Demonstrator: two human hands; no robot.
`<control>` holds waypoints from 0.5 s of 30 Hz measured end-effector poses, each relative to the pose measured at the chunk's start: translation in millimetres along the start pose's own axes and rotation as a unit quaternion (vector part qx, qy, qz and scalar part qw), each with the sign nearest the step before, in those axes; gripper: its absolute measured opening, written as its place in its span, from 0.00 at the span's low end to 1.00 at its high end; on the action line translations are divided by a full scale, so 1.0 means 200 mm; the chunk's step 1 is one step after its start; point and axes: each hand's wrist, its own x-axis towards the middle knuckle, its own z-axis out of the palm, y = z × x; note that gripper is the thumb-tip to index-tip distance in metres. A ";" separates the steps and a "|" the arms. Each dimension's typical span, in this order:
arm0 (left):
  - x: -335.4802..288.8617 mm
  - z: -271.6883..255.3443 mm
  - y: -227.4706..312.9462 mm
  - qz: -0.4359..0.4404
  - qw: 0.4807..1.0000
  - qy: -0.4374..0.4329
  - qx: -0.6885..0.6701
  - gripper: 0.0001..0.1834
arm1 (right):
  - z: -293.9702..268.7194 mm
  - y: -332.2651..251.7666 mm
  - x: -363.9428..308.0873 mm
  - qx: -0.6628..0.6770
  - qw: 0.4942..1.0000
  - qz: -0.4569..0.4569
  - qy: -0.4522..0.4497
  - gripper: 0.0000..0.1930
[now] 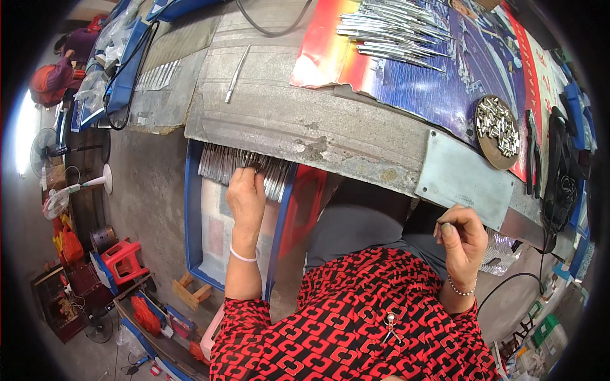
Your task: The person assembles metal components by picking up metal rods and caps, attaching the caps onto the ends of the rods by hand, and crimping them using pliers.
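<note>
My left hand (pixel 246 197) reaches into a blue bin (pixel 190 216) below the bench edge. Its fingers are pinched together at a tight row of slim, shiny metal pieces (pixel 219 164), and their tips meet the top of one. My right hand (pixel 462 238) is raised just in front of a grey metal plate (pixel 466 180) on the bench's edge. Its fingers are curled in toward the thumb; whatever they may hold is too small to make out. A single slim metal piece (pixel 237 74) lies alone on the bench, beyond my left hand.
The worn grey bench (pixel 279 108) spans the front. Slim metal pieces (pixel 400 28) are heaped on a printed sheet (pixel 419 82). A round dish (pixel 488 149) holds small metal parts, beside pliers (pixel 532 152). Fans and a red stool (pixel 122 261) stand at left.
</note>
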 end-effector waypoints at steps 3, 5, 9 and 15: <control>0.01 -0.02 0.01 -0.004 1.000 -0.004 -0.006 0.03 | -0.01 0.00 0.01 -0.012 1.000 -0.007 -0.014 0.06; 0.02 -0.06 0.03 -0.004 1.000 -0.007 -0.010 0.03 | -0.01 0.00 0.02 -0.016 1.000 -0.010 -0.014 0.06; 0.07 -0.23 0.13 0.006 0.996 0.043 -0.080 0.08 | -0.04 0.00 0.05 -0.018 0.999 -0.038 -0.004 0.06; 0.21 -0.45 0.37 0.044 0.973 0.039 -0.223 0.07 | -0.09 0.00 0.08 -0.005 0.996 -0.078 0.043 0.05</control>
